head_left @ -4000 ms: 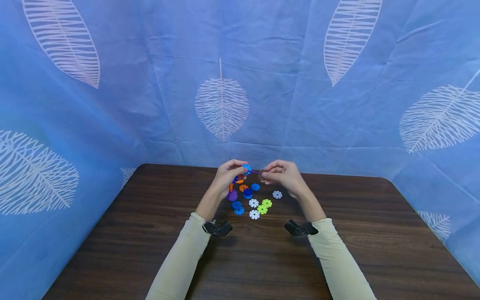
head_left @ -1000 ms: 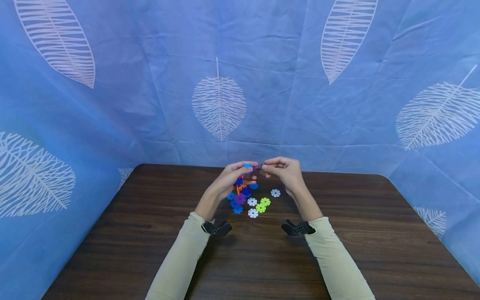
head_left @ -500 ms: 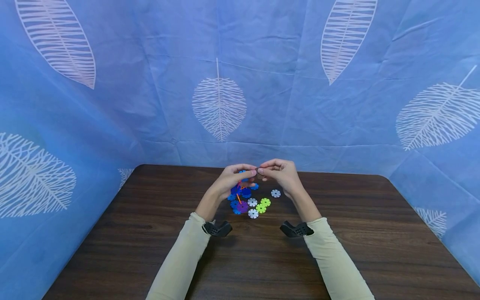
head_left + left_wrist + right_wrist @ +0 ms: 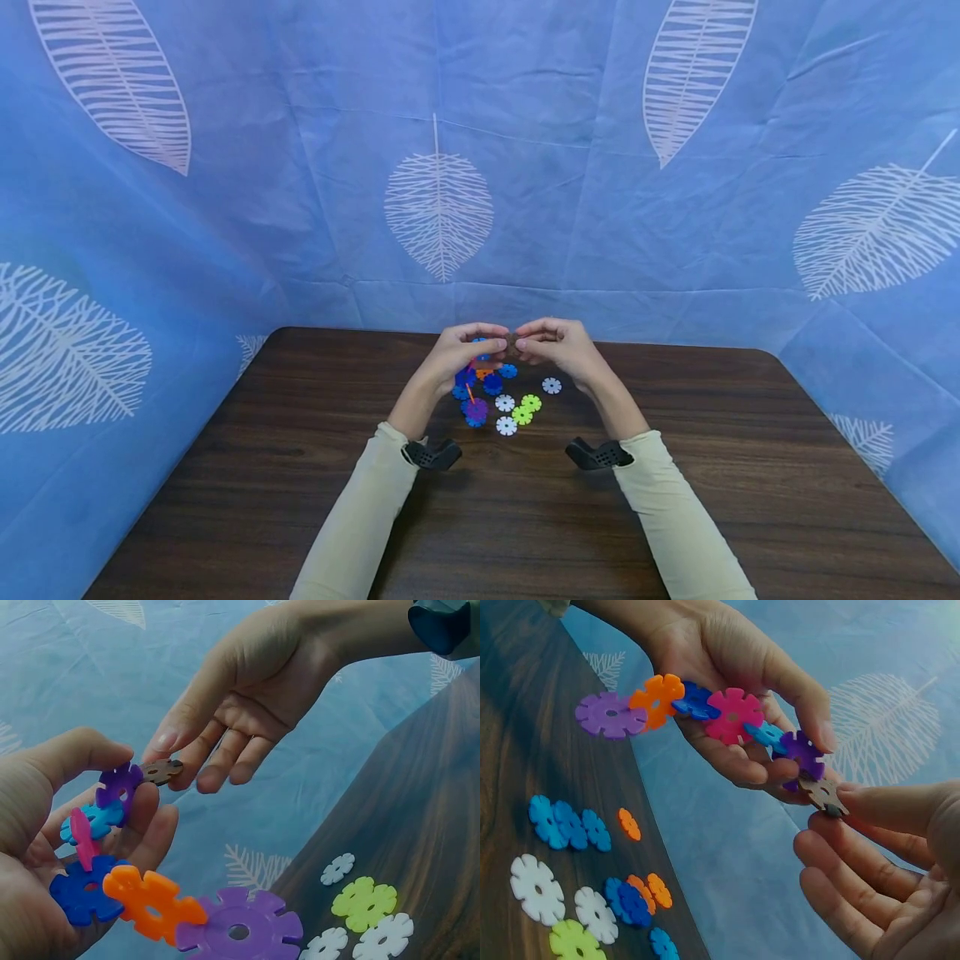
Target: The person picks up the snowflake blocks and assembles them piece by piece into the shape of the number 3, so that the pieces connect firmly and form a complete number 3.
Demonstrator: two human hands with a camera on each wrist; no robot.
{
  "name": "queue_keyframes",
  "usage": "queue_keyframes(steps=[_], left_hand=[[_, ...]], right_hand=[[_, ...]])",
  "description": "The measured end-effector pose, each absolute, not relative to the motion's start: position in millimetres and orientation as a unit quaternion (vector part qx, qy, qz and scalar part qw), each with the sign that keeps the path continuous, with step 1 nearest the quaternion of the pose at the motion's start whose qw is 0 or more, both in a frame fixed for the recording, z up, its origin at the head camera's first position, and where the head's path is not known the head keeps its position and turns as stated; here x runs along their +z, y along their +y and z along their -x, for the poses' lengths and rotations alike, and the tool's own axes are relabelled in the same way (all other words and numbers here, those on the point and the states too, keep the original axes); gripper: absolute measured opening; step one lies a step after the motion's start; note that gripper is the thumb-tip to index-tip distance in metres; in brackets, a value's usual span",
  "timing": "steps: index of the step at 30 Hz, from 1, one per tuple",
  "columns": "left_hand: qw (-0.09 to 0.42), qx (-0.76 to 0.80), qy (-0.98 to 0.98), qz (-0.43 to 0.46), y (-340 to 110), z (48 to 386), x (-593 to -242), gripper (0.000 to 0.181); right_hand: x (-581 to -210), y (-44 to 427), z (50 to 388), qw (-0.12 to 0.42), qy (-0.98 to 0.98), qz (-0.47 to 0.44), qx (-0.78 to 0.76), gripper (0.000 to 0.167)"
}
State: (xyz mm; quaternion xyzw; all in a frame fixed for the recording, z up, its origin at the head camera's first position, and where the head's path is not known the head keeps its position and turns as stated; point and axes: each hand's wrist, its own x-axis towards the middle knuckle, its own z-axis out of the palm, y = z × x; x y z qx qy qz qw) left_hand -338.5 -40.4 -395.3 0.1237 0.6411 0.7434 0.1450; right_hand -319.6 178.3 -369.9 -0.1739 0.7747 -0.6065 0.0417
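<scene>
Left hand (image 4: 455,352): dark purple disc (image 4: 804,752), the end of a disc chain (image 4: 735,716), is pinched by thumb and finger.
Right hand (image 4: 570,347): brown disc (image 4: 825,798) is pinched, touched against the dark purple disc; other fingers are loosely bent.
Chain place: held above the tabletop (image 4: 525,525), toward its far edge.
Loose discs (image 4: 506,426): scattered near far edge's middle.

Colours follow one another in a row: a light purple notched plastic disc (image 4: 595,718), an orange disc (image 4: 669,694), a dark blue disc (image 4: 694,695), a pink disc (image 4: 744,709), a light blue disc (image 4: 760,733), a deep purple disc (image 4: 801,752) and a brown disc (image 4: 817,792). The dark brown wood-grain counter (image 4: 510,533) carries white discs (image 4: 528,879) and yellow-green discs (image 4: 566,937). The far blue fabric curtain (image 4: 532,200) has white leaf patterns. The cloth sleeves (image 4: 356,525) are pale cream, the wristbands (image 4: 435,456) black.
</scene>
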Motion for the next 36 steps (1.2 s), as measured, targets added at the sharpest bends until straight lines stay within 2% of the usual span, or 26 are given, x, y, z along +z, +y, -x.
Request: queue_keyframes(steps=[13, 26, 36], left_hand=[[0.13, 0.732, 0.655, -0.136, -46.6, 339.6, -394.6, 0.029], [0.128, 0.736, 0.65, -0.137, -46.5, 340.3, -394.8, 0.029], [0.131, 0.733, 0.654, -0.131, -47.2, 340.3, -395.5, 0.028]], right_hand=[[-372.8, 192.4, 320.9, 0.069, 0.83, 0.175, -0.524, 0.032], [-404.3, 200.7, 323.3, 0.166, 0.847, 0.256, -0.436, 0.032], [-415.6, 196.7, 322.2, 0.166, 0.867, 0.308, -0.354, 0.027]])
